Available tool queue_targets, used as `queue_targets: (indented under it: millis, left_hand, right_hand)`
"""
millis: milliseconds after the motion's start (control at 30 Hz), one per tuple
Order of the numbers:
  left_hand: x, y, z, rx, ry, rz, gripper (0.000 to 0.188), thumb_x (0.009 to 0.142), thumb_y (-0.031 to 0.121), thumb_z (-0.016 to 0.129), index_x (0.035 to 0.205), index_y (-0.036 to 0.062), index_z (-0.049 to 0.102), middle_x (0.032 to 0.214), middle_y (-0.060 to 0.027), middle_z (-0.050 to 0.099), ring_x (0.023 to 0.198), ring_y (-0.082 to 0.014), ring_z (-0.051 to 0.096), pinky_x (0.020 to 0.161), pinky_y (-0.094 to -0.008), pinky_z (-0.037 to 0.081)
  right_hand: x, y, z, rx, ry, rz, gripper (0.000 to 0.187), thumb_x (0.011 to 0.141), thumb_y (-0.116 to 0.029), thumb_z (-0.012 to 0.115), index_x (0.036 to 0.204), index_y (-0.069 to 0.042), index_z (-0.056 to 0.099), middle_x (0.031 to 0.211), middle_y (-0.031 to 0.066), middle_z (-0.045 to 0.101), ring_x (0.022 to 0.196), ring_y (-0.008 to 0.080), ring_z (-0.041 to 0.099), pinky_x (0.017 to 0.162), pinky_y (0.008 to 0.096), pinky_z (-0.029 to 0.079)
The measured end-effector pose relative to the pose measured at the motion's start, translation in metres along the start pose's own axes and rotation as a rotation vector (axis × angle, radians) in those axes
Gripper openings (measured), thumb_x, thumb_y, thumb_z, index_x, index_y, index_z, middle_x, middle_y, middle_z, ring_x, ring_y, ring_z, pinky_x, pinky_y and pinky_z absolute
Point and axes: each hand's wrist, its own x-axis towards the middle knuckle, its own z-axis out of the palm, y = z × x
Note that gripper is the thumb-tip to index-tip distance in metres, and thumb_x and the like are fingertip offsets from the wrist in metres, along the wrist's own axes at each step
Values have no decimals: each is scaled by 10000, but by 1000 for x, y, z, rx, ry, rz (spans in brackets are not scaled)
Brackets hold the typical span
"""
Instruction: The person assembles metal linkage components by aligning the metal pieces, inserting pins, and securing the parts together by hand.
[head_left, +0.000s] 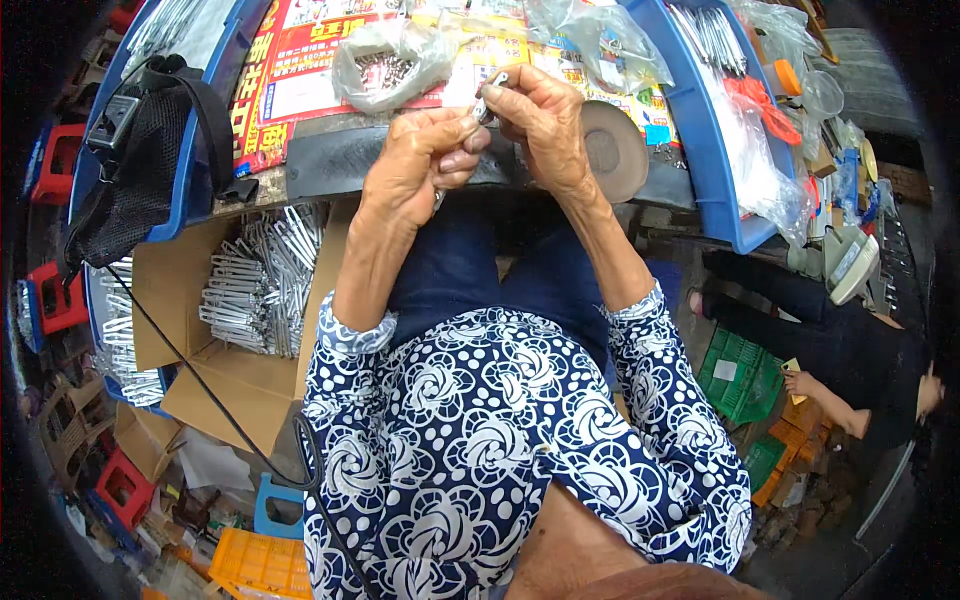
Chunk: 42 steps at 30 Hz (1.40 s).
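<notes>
Close together over the front edge of the worktable, both my hands are closed on one small, slim silver metal part [481,110]. My left hand [415,165] grips its lower end between thumb and fingers. At the upper end, my right hand [543,125] pinches it with thumb and forefinger. Fingers cover much of the part, so its exact kind is hidden. Just beyond my hands lies a crumpled clear plastic bag [349,88] with small metal pieces [382,72] in it. A round brownish disc [613,152] sits beside my right wrist.
Blue trays with long metal parts flank me, the right tray [735,190] and the left tray [212,60]. A black mesh bag with straps [130,190] hangs over the left one. Below stands a cardboard box [165,265] of silver parts [262,285]. A person [850,360] works at right.
</notes>
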Motion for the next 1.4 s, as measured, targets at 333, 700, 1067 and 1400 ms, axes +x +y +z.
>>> queue_targets:
  millis: [333,700,1067,1400]
  left_hand:
    - [0,-5,-7,-63,-33,-30,107,799,106,498,767,4,492,643,-45,475,437,-22,322,347,-132,228]
    - [-1,-9,2,109,78,32,99,781,112,531,774,17,505,607,-16,481,397,-15,308,343,-142,220]
    - [-12,0,8,300,293,269,124,793,61,507,894,-9,516,624,12,497,467,-4,364,389,-132,261]
    - [-14,3,1,244,307,326,127,806,45,487,915,-19,497,618,5,486,486,-16,375,405,-139,274]
  right_hand:
    - [-2,3,-1,-12,-9,5,85,776,-118,573,771,-34,561,583,-68,447,451,-12,301,407,151,211]
    - [-3,4,-3,-30,-14,-3,96,766,-119,571,792,-27,559,592,-63,455,472,-6,323,423,155,218]
    - [30,-16,-7,-194,-297,67,188,795,-193,522,777,-9,558,584,-32,469,489,29,368,430,174,273]
    - [133,-2,2,-611,-155,-288,165,766,-136,510,762,23,555,600,10,509,538,66,442,486,212,363]
